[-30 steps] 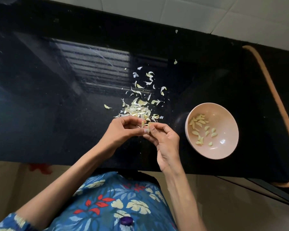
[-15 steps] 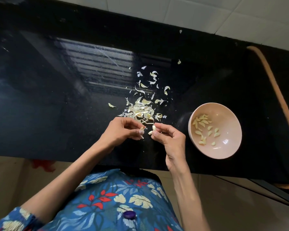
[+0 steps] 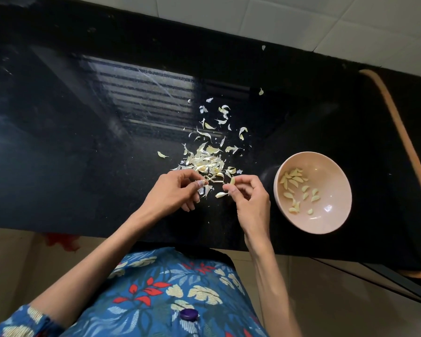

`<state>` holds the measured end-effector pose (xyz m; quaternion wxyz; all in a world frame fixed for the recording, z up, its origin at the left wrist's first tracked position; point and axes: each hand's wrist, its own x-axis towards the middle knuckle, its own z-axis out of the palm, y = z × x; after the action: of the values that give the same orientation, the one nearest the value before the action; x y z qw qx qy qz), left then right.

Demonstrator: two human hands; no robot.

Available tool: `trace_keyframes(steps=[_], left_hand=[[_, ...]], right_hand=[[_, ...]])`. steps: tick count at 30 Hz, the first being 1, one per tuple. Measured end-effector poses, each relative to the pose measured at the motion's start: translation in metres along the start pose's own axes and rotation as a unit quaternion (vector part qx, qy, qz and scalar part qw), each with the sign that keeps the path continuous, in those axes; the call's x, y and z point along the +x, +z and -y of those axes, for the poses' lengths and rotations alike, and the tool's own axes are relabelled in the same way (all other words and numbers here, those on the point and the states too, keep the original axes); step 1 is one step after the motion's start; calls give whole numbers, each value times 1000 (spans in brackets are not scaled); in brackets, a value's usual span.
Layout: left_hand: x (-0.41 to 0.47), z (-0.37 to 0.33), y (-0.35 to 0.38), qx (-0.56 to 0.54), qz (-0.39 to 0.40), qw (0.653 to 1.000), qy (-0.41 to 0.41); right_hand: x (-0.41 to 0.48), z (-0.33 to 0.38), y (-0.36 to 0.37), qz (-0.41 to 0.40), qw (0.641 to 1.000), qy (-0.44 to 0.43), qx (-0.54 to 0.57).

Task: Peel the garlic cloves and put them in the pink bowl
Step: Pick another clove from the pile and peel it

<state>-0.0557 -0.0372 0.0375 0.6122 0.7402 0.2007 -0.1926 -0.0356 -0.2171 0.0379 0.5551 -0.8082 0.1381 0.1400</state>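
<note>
While both hands are held apart over the near part of the black bench [image 3: 83, 147], each has its fingers curled and its thumb and forefinger tips pressed together. The right hand [image 3: 250, 200] pinches a small pale garlic clove [image 3: 232, 181] at its fingertips, with the clove standing up above them. The left hand [image 3: 174, 190] pinches a scrap of skin [image 3: 206, 190] that hangs below its fingertips; the other fingers are folded in under the palm. Another loose peel [image 3: 221, 195] shows just below the gap between the two hands, though I cannot tell whether it lies on the bench or is in the air.

Just beyond the hands is a heap of papery peels [image 3: 207, 161], with more bits scattered further back towards the tiled wall [image 3: 301, 20]. The pink bowl [image 3: 331, 181] sits on the bench to the right of the right hand, near it but not touching. It holds peeled cloves [image 3: 293, 181], mostly gathered on its left side. A tan hose [image 3: 399, 132] curves along the right end of the bench. At the bottom a blue flowered garment [image 3: 180, 293] with a purple button [image 3: 188, 315] fills the view.
</note>
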Motion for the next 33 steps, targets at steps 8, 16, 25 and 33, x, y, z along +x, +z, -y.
trace_keyframes(steps=[8,16,25,33], left_hand=[[1,1,-1,24,-8,1000,-8],[6,3,0,-148,28,988,-20],[5,3,-3,-90,37,995,-29],[-3,4,-7,-57,20,996,-64]], right_hand=[[4,-2,-3,27,990,47,127],[2,-3,-5,36,991,53,119],[3,-14,-4,7,1000,-4,-14],[-11,-4,-18,36,992,8,123]])
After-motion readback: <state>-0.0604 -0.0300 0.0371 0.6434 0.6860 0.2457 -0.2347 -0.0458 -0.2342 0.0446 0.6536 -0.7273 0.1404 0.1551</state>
